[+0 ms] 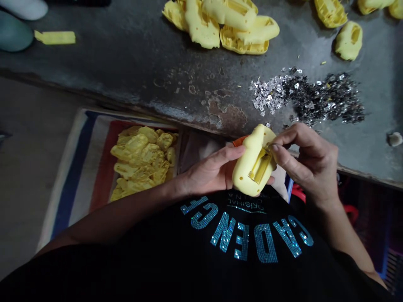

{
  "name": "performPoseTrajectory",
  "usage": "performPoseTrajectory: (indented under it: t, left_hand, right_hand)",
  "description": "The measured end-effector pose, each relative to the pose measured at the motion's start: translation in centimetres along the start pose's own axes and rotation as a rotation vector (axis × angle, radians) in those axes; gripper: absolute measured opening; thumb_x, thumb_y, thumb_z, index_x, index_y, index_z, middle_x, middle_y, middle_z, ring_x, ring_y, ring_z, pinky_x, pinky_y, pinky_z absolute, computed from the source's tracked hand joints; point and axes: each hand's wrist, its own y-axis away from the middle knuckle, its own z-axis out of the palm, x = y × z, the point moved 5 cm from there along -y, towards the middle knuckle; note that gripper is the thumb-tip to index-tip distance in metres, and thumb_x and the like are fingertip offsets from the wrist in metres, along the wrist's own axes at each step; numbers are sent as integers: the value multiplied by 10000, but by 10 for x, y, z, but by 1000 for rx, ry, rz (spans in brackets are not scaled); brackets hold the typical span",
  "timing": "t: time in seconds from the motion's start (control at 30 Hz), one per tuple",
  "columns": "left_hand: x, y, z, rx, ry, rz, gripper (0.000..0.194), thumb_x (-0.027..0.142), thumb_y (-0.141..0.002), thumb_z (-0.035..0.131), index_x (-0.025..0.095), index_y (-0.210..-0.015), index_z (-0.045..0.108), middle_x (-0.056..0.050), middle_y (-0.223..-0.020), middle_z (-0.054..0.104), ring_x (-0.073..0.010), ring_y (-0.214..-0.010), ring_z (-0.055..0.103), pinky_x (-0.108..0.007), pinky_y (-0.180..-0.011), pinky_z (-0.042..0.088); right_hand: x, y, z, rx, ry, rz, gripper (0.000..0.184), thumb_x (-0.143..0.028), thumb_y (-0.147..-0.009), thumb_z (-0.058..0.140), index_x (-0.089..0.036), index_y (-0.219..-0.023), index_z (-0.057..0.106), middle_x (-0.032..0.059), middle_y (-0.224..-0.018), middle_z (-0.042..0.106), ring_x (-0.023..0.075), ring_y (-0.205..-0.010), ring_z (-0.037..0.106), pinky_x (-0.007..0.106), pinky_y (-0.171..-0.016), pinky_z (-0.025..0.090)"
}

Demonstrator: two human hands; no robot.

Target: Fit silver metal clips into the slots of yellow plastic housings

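My left hand (217, 167) is closed around a yellow plastic shell (247, 172), held over my lap with its rectangular battery slot facing up. At the upper end of that slot, my right hand (308, 159) pinches something small and dark between thumb and forefinger. It looks like a little metal piece, but the fingertips cover most of it. Just beyond my right hand, a heap of small shiny metal contact plates (315, 97) lies on the grey worktable (132, 71).
More yellow shells (233, 25) lie at the table's far side, with another shell (349, 41) at right. A yellow strip (58, 37) sits at far left. Below the table edge, a container (176, 159) holds many yellow shells (141, 159), beside a striped sheet (78, 167).
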Motion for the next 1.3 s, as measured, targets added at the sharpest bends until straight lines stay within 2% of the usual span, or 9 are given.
performPoseTrajectory:
  t: [0.23, 0.4, 0.53, 0.63, 0.73, 0.87, 0.97, 1.13, 1.3]
  left_hand:
    - [-5, -1, 5, -1, 22, 4, 798, 645, -1011, 831, 295, -1690, 602, -138, -1378, 860, -328, -1092, 876, -396, -884, 697]
    - [-9, -3, 3, 7, 39, 37, 799, 628, -1008, 835, 310, -1700, 595, -136, -1427, 845, -340, -1152, 869, -379, -870, 697]
    - [-12, -4, -3, 64, 69, 71, 733, 556, -988, 887, 288, -1627, 649, -133, -1460, 824, -312, -1182, 855, -367, -901, 703]
    - [-15, -4, -9, 94, 97, 81, 756, 522, -986, 902, 275, -1643, 623, -139, -1482, 809, -314, -1214, 844, -359, -870, 710]
    - [-16, -4, -11, 54, 141, 79, 857, 532, -995, 895, 281, -1728, 527, -154, -1519, 789, -340, -1247, 840, -368, -858, 720]
    - [-14, -3, -9, -34, 178, 13, 931, 587, -1011, 866, 288, -1781, 438, -184, -1539, 774, -382, -1248, 846, -395, -838, 736]
    - [-12, -3, -6, -95, 178, -14, 916, 618, -1028, 830, 262, -1780, 448, -206, -1513, 783, -394, -1230, 854, -388, -820, 737]
    - [-11, -3, -4, -115, 154, -2, 823, 584, -1081, 743, 249, -1777, 460, -194, -1451, 814, -375, -1225, 855, -383, -816, 738]
    - [-12, -2, -2, -125, 125, 6, 805, 617, -1047, 795, 235, -1712, 550, -195, -1404, 830, -360, -1168, 869, -369, -809, 737]
  right_hand:
    - [-5, 4, -2, 26, 19, -40, 138, -303, -1068, 765, -281, -936, 733, 8, -867, 749, 224, -813, 685, 418, -761, 513]
    - [-10, 7, 0, 20, 213, -99, 141, -315, -1074, 745, -284, -940, 714, 19, -859, 750, 238, -810, 680, 443, -791, 496]
    - [-14, 10, 2, 33, 403, -169, 131, -279, -1078, 750, -274, -958, 697, 28, -880, 748, 235, -815, 649, 455, -812, 448]
    - [-19, 12, 6, 54, 518, -243, 93, -243, -1073, 759, -285, -1009, 707, 14, -886, 753, 234, -819, 637, 447, -796, 406]
    - [-22, 16, 7, 53, 564, -272, 118, -200, -1066, 785, -294, -1113, 732, 8, -938, 801, 233, -818, 657, 455, -804, 401]
    - [-22, 19, 0, 87, 519, -227, 216, -151, -1058, 803, -305, -1203, 754, 9, -1033, 856, 225, -832, 724, 467, -832, 433]
    - [-21, 21, -4, 106, 502, -222, 257, -135, -1046, 812, -330, -1209, 771, 7, -1043, 848, 225, -848, 740, 461, -824, 449]
    - [-19, 24, 3, 54, 515, -313, 336, -136, -1055, 787, -351, -1312, 774, 27, -1118, 845, 235, -860, 705, 460, -817, 445]
    - [-15, 34, 5, 88, 555, -399, 491, -136, -1047, 784, -373, -1476, 754, 35, -1177, 860, 249, -848, 700, 467, -805, 428]
